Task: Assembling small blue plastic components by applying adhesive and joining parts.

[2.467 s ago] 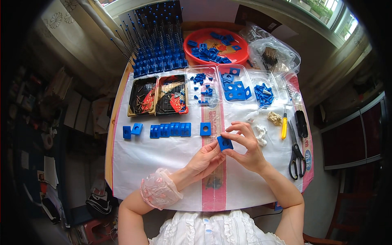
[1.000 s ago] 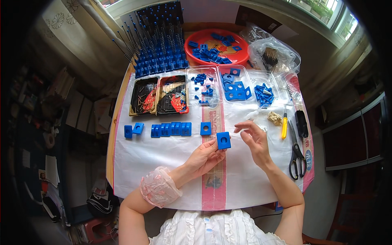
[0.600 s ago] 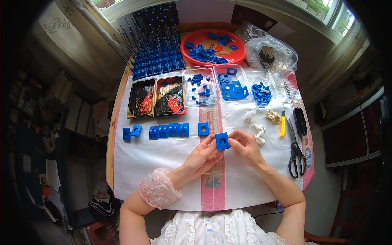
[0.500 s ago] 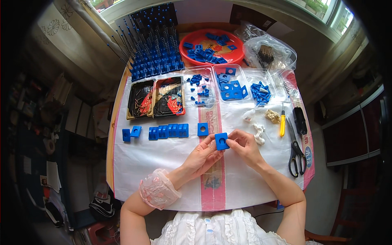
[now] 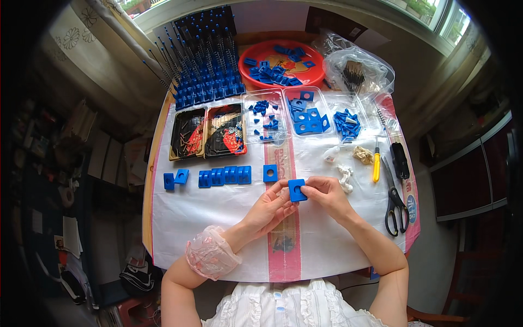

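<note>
Between my two hands, above the middle of the white sheet, is a small blue square plastic plate (image 5: 297,184) with a round hole. My left hand (image 5: 271,208) grips its left side and lower edge, fingers curled beneath. At its right side, the thumb and fingertips of my right hand (image 5: 324,196) are pinched on the plate. Just beyond lies another blue plate with a hole (image 5: 270,167). To its left stands a row of several blue plastic pieces (image 5: 224,175), and farther left are two more blue pieces (image 5: 181,176).
Black trays (image 5: 188,155) of screws and small parts and clear boxes (image 5: 313,94) of blue parts span the table's far side. Behind stand blue assemblies with springs (image 5: 210,87) and a red basin (image 5: 245,73). Scissors (image 5: 393,203) and a yellow-handled screwdriver (image 5: 376,168) lie at right.
My hands and the blue plate have shifted very slightly to the right and down. Both hands keep their hold, and the other parts lie as before.
</note>
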Available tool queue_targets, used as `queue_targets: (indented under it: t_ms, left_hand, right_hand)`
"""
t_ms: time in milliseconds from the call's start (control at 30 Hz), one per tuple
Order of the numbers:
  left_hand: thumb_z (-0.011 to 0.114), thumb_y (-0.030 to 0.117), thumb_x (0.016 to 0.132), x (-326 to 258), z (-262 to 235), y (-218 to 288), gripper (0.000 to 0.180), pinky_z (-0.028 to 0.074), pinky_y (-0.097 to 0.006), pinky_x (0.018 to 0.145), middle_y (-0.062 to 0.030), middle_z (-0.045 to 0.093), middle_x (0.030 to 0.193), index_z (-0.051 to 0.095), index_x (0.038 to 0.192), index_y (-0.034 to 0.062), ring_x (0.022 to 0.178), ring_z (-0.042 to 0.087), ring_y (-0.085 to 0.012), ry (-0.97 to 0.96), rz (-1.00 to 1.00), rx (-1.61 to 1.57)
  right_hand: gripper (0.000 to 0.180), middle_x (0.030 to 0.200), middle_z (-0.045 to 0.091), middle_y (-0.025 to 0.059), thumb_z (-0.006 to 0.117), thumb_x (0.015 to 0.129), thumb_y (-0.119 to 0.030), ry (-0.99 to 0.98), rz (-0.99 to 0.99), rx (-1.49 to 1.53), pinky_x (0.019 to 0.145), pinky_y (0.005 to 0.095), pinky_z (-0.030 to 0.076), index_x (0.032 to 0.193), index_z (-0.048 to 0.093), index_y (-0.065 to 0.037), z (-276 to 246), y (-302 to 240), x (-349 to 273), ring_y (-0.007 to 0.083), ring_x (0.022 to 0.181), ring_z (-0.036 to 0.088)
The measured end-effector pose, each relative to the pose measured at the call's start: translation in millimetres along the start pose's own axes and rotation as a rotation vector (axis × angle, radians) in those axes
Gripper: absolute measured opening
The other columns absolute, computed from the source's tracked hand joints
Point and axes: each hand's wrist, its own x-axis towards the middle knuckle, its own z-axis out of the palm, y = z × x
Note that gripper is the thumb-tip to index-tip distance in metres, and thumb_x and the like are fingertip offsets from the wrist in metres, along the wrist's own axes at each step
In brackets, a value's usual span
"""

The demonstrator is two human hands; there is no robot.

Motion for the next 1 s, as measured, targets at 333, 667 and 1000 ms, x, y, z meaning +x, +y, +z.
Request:
queue_targets:
  t_ms: [333, 667, 1000]
  left_hand:
    - [0.051, 0.025, 0.104, 1.4, -7.3, 5.6, 0.038, 0.048, -0.018, 0.069, -0.0055, 0.068, 0.095, 0.053, 0.132, -0.0007, 0.077, 0.060, -0.0053, 0.020, 0.204, 0.537]
    - [0.055, 0.021, 0.102, -2.5, -4.6, 6.8, 0.033, 0.044, -0.017, 0.058, -0.0041, 0.070, 0.088, 0.060, 0.129, 0.0023, 0.066, 0.056, -0.0029, 0.104, 0.227, 0.584]
    - [0.058, 0.015, 0.100, -1.8, -1.3, 4.3, 0.029, 0.045, -0.018, 0.058, -0.0066, 0.071, 0.088, 0.063, 0.125, 0.0026, 0.063, 0.054, -0.0027, 0.115, 0.269, 0.646]
  right_hand:
    - [0.013, 0.088, 0.070, 0.0046, 0.069, 0.091, -0.011, 0.027, -0.063, 0.041, 0.073, 0.0233, 0.051, 0.096, 0.069, 0.001, -2.1, 10.2, 4.5, 0.0078, 0.079, 0.064]
    - [0.014, 0.089, 0.070, 0.0055, 0.067, 0.092, -0.012, -0.003, -0.075, 0.028, 0.073, 0.0227, 0.051, 0.096, 0.068, 0.002, 1.7, 13.8, 4.2, 0.0081, 0.082, 0.065]
    - [0.015, 0.077, 0.063, -0.0028, 0.067, 0.092, -0.016, 0.091, -0.157, -0.080, 0.056, 0.0195, 0.037, 0.089, 0.068, -0.001, 3.6, 22.8, 2.8, 0.0007, 0.065, 0.049]
